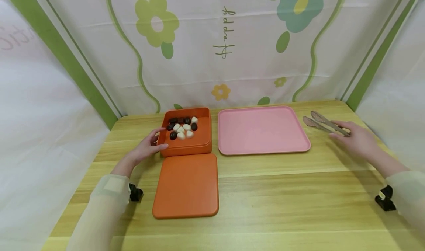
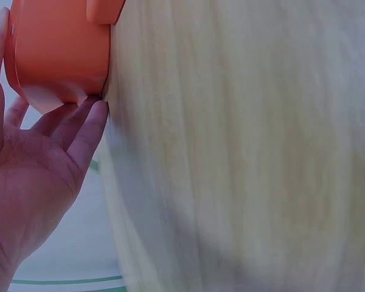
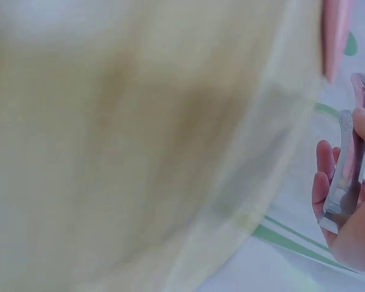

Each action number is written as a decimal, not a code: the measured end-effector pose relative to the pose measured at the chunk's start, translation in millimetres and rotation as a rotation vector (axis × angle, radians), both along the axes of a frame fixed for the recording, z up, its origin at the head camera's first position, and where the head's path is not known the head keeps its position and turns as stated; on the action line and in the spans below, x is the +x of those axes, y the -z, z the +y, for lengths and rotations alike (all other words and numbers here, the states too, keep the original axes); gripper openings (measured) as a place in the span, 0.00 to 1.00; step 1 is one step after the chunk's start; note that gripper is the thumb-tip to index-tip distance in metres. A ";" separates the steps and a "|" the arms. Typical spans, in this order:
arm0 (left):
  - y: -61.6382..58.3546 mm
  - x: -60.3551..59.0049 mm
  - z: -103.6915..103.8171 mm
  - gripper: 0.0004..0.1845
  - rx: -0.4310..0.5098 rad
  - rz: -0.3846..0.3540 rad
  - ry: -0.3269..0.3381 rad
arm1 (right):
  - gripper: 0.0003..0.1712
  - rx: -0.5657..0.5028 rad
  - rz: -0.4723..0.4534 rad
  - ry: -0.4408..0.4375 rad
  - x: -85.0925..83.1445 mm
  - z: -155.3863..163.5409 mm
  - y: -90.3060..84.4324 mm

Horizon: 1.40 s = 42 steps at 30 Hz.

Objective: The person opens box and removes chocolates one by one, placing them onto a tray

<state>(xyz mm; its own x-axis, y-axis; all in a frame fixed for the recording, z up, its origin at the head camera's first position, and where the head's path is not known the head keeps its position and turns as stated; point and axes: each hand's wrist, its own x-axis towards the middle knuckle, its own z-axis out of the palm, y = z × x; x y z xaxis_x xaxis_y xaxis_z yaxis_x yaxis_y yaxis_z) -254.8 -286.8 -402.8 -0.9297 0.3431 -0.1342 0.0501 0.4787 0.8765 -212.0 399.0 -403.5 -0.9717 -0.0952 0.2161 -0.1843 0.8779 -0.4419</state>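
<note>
Evidently grasped in the right hand [image 1: 358, 138], near the joined end, between thumb and curled fingers: a pair of metal tongs [image 1: 328, 123], with arms spread and tips toward the pink tray [image 1: 262, 131], just beside its right edge in the head view. Likely light, stiff in each arm yet springy across the bend, and a little slick where smooth; best taken by the sides, so as to squeeze both arms evenly and leave the textured tips free. Curled round the left wall of the orange box [image 1: 186, 150], on the table [image 1: 282, 195] left of the tray and just behind the flat orange lid [image 1: 186, 186]: the left hand [image 1: 146, 149], apparently steadying rather than lifting. Probably a light, rigid box, apt to slide if nudged, so better braced low on the wall. Inside, grouped toward the left: dark pieces [image 1: 173, 135] and white pieces [image 1: 189, 134], rounded, glossy, probably hard and prone to slip from a loose pinch; worth nipping gently across the widest part. No brand or label to be made out on tongs, box, lid or tray. Readable on the cloth backdrop [image 1: 196, 59], running sideways: "Happy", followed by lettering cut off at the top; faint, reversed-looking letters on the left cloth [image 1: 40, 107], too pale to read with certainty.
</note>
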 end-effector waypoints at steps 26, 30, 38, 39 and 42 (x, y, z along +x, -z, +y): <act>-0.6 1.2 0.0 0.40 0.017 -0.003 0.009 | 0.30 0.079 -0.010 -0.255 -32.0 -85.1 -83.1; 0.4 1.3 -0.4 0.40 0.023 -0.006 0.009 | 0.29 0.053 -0.034 -0.311 -40.8 -101.4 -84.0; 0.6 1.0 -0.9 0.41 0.012 -0.002 0.010 | 0.28 0.057 -0.054 -0.396 -60.4 -132.3 -84.7; 0.4 0.9 -1.0 0.41 0.012 -0.004 0.009 | 0.28 0.061 -0.056 -0.404 -62.4 -135.8 -85.4; 1.7 -0.9 -1.3 0.40 0.016 -0.007 0.011 | 0.28 0.056 -0.065 -0.437 -68.4 -146.1 -87.9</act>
<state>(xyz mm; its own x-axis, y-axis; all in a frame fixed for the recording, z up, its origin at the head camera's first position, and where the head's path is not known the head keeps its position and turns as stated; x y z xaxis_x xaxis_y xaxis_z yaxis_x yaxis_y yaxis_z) -255.7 -288.1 -404.5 -0.9248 0.3555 -0.1357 0.0488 0.4644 0.8843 -280.4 252.9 -315.6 -0.8490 -0.5099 0.1386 -0.5168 0.7466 -0.4189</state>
